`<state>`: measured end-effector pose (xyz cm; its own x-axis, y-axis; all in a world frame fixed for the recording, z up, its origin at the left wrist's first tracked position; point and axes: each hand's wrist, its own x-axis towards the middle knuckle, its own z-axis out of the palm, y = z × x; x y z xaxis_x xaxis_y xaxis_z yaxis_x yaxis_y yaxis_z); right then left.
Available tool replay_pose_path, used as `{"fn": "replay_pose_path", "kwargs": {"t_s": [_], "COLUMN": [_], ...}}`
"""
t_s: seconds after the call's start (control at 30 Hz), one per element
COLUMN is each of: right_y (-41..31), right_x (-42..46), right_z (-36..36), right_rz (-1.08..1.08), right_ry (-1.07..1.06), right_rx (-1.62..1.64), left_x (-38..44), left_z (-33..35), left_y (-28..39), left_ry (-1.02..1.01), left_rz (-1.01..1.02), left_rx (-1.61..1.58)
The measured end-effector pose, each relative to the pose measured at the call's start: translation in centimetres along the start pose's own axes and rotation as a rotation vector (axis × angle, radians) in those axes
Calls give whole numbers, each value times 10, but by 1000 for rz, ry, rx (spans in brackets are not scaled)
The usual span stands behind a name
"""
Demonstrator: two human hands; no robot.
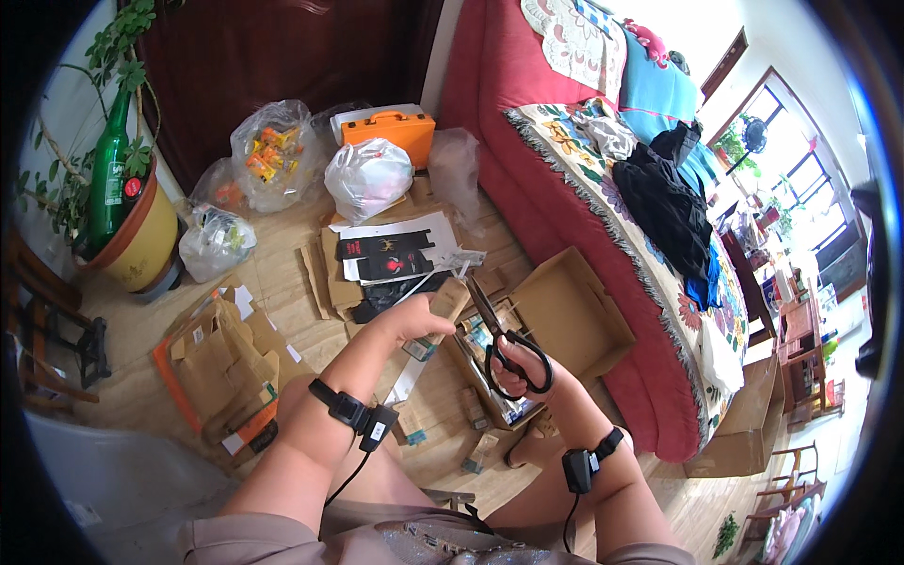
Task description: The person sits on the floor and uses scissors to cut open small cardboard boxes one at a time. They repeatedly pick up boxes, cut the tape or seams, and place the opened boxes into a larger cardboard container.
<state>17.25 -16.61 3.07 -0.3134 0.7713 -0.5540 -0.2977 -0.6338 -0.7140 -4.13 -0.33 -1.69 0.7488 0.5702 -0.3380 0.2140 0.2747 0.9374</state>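
My left hand (417, 319) grips a small cardboard box (450, 300) that is brown with a teal end. In my right hand (519, 367) is a pair of black-handled scissors (540, 360), its dark blades pointing up and left beside the small box. Below my right hand lies an open cardboard carton (572, 311), lid folded back, with packed items inside that my hand partly hides. Similar small boxes lie on the floor: one (408, 424) between my legs, another (480, 452) near my foot and a third (473, 408) against the carton.
Flattened cardboard (226, 360) is stacked at left. Ahead are printed black bags (388, 254), a white plastic bag (369, 176), an orange case (388, 134) and a clear bag of wrapped snacks (272, 155). A red sofa (565, 205) borders the right; a potted plant (134, 233) stands left.
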Motion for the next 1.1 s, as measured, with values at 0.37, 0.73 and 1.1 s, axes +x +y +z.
{"fn": "replay_pose_path", "kwargs": {"t_s": [0.37, 0.73, 1.1], "right_y": [6, -22, -37], "right_x": [9, 18, 16], "right_z": [-49, -2, -21], "right_rz": [-512, -492, -439], "right_ry": [872, 1023, 1001], "right_rx": [-960, -1553, -1680], "left_x": [9, 16, 17], "left_z": [-16, 12, -1], "left_y": [24, 32, 27], "left_ry": [-11, -5, 25], "left_rz": [36, 146, 27], "left_rx": [-738, -507, -436]}}
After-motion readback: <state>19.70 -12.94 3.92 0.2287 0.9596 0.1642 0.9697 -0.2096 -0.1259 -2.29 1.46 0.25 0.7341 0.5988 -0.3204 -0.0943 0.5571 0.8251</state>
